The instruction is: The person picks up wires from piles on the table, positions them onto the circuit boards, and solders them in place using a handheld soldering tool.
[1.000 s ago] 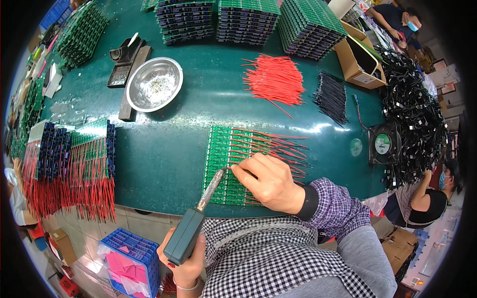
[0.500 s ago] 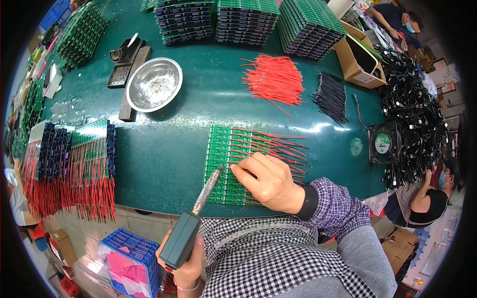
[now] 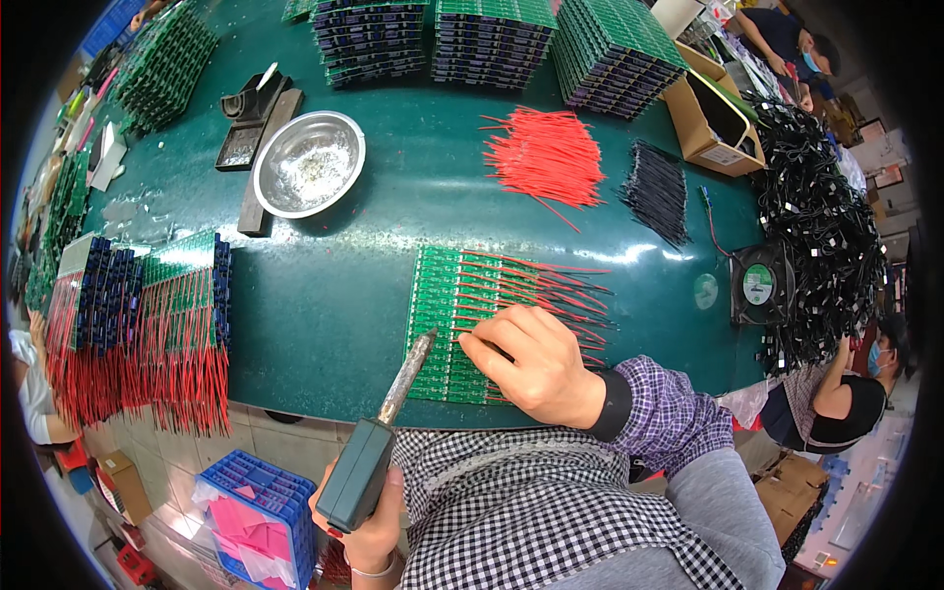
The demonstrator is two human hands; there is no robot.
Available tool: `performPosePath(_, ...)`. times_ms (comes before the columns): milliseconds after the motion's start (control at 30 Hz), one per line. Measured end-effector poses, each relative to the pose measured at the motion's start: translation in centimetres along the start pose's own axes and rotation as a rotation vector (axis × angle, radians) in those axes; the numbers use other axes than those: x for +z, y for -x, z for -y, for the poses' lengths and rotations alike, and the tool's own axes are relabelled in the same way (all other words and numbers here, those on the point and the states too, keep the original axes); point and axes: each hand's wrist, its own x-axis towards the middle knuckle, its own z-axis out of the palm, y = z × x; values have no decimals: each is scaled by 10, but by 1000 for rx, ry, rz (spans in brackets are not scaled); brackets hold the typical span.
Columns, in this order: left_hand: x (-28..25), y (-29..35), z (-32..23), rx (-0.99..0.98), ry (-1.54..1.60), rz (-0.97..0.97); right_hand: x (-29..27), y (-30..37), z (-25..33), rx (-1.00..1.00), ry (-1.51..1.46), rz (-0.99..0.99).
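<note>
My left hand (image 3: 382, 521) is wrapped round the dark green handle of a soldering iron (image 3: 356, 477). Its tip lies over a green circuit board panel (image 3: 431, 295), a little left of my right fingertips. With thumb and forefinger pinched together, my right hand (image 3: 536, 369) holds a thin red wire (image 3: 463, 330) at the panel; most of that wire is hidden by the hand. Above it, a row of red wires (image 3: 536, 267) runs from the panel out to the right. The panel lies flat at the table's near edge.
Loose red wires (image 3: 543, 157) and black wires (image 3: 654, 194) lie beyond the panel. A metal bowl (image 3: 309, 200) stands back left. Wired boards (image 3: 177, 305) are at left, board stacks (image 3: 492, 44) at the back. A small fan (image 3: 758, 283) and black cables (image 3: 821, 216) sit right.
The iron's tip has drawn slightly left, away from my right fingertips. My right hand stays nearly in place, still pinched at the panel.
</note>
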Motion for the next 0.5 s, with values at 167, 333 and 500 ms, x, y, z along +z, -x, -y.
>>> performPosePath(167, -2, -1, -3, 7, -14, 23, 1, 2, 0, 6, -3, 38)
performPosePath(333, -2, -1, -2, 3, -3, 46, 3, 4, -1, 6, 10, 52)
performPosePath(500, -2, -3, -4, 37, -38, 69, 3, 3, 0, 12, 18, 47)
